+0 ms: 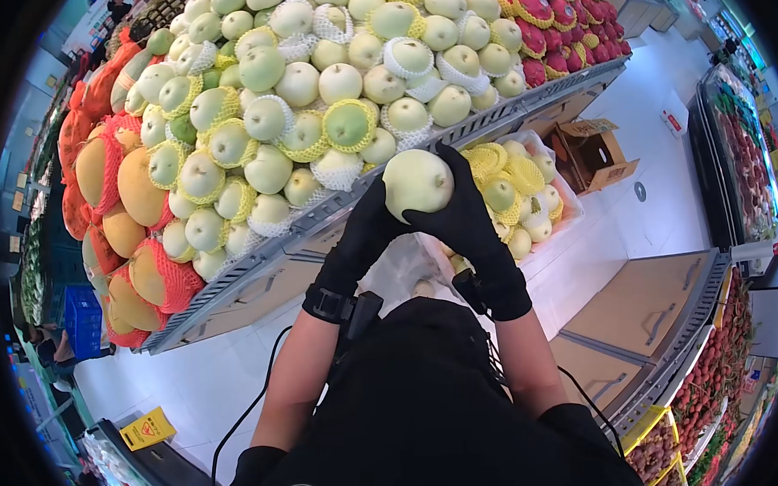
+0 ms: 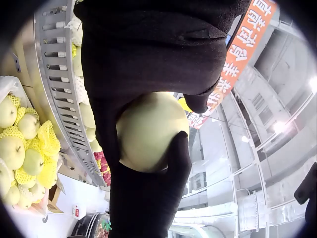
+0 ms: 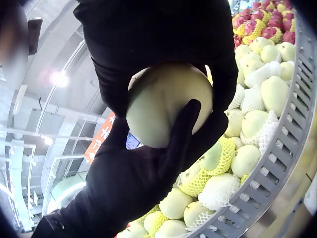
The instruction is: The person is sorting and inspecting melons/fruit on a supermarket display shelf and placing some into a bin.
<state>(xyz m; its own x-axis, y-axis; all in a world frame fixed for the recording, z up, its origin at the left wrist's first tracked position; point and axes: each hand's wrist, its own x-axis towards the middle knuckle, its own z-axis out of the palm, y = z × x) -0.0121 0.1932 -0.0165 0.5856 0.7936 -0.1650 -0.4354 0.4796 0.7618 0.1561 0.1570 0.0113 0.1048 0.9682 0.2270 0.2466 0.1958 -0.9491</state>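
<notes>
Shiny white floor (image 1: 660, 220) lies around a fruit stand (image 1: 234, 311), where pale green melons (image 1: 340, 84), some in white or yellow foam nets (image 1: 332, 24), sit in a big pile next to red dragon fruit (image 1: 563, 12). One bare pale melon (image 1: 417, 182) is in the air by the stand's grey rail (image 1: 523, 113), and the left hand (image 1: 367, 231) and the right hand (image 1: 467, 211), both in black gloves (image 1: 354, 254), curl around its sides and hold it.

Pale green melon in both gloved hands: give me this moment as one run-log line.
left hand: grips pale green melon; right hand: grips same melon; melon: unwrapped; location: near slotted rail
</notes>
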